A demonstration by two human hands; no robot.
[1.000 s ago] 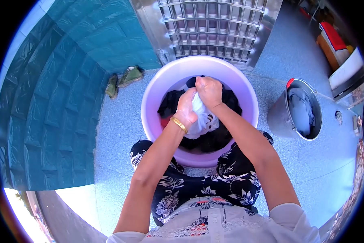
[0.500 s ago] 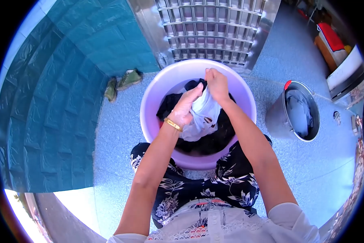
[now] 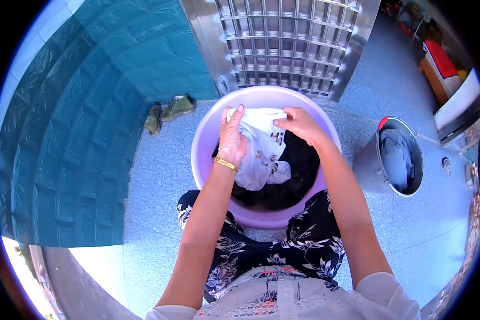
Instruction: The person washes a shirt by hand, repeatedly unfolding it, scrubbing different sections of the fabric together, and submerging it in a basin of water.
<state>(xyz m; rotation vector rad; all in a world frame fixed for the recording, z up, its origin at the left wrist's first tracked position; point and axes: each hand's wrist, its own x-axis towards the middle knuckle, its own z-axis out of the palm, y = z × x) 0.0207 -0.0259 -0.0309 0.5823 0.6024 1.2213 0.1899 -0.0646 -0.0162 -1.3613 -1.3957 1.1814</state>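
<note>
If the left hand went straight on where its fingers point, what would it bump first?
Probably the far rim of the purple tub, ahead of the left hand. Depth is unclear, so it might pass over and meet the metal grille.

Left hand (image 3: 231, 137), right hand (image 3: 303, 126), cloth (image 3: 256, 168) over tub (image 3: 201, 149)

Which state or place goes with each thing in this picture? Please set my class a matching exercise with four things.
Things:
1. White cloth
2. Gold bracelet
3. Green shoes
4. Metal bucket

States or places:
A. On the floor near the teal wall
B. Has blue-grey cloth inside
C. Held by the left hand and right hand
D. Worn on the left arm

Right pairs: 1-C, 2-D, 3-A, 4-B
</note>
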